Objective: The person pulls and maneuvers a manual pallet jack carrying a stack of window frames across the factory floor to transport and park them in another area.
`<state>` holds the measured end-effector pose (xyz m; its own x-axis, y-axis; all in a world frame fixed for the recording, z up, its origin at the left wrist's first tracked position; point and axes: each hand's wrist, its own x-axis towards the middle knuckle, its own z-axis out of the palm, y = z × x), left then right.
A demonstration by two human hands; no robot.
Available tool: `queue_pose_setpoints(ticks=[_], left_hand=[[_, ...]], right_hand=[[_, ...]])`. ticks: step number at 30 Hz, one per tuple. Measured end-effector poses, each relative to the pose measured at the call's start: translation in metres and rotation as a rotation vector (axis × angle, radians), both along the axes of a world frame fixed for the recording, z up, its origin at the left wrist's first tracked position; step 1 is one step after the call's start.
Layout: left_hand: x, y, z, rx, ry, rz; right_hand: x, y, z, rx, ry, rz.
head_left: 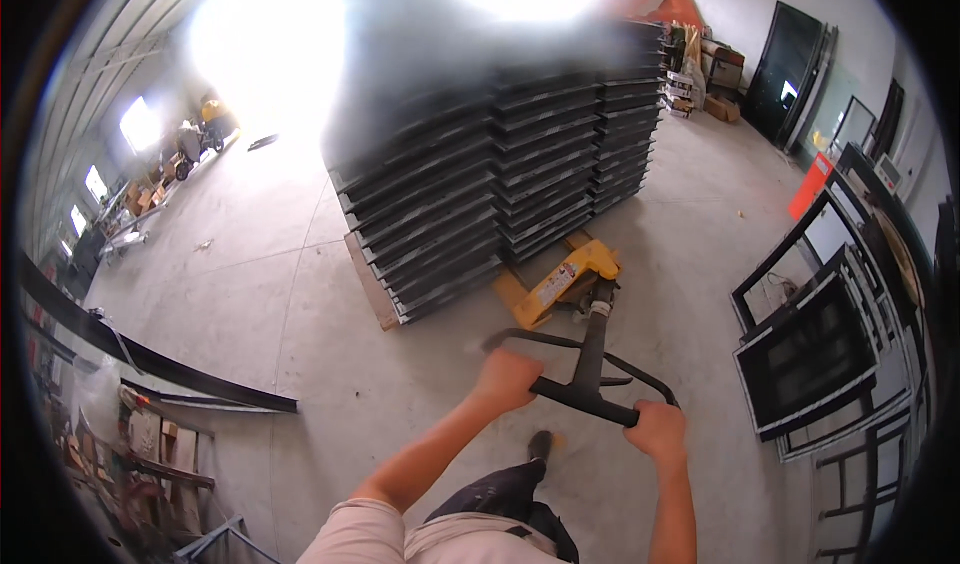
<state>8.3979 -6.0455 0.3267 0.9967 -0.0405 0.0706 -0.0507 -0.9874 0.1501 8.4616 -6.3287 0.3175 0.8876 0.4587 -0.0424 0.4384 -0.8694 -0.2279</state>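
Both my hands grip the black loop handle (585, 400) of a yellow pallet jack (562, 282). My left hand (508, 379) is wrapped round the handle's left end, and my right hand (660, 430) is closed on its right end. The handle's shaft leans toward me from the jack's yellow body. Beyond it stands a tall stack of dark ribbed metal panels (430, 219) on a wooden pallet (372, 282). The jack's body is up against the near side of this load; its forks are hidden beneath.
Black-framed glass panels (810, 354) lean along the right side, near an orange-red board (811, 186). A long dark beam (165, 369) and wooden pieces lie at the left. Boxes (722, 109) and a dark door panel (785, 74) stand at the back right. Glare washes out the top.
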Motion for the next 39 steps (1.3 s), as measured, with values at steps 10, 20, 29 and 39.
queue_pose_setpoints(ticks=[10,20,29,39], left_hand=[[-0.114,0.057,-0.008,0.017,-0.021,-0.070],[-0.237,0.149,0.002,0.021,0.003,-0.212],[-0.323,0.244,0.010,0.048,0.039,-0.306],[-0.405,0.336,0.035,-0.077,-0.086,-0.295]], right_hand=[[-0.144,0.051,-0.009,0.026,0.064,-0.069],[-0.301,0.143,-0.005,0.044,0.055,-0.147],[-0.422,0.239,-0.002,0.094,0.086,-0.173],[-0.505,0.318,0.031,0.083,0.378,0.058]])
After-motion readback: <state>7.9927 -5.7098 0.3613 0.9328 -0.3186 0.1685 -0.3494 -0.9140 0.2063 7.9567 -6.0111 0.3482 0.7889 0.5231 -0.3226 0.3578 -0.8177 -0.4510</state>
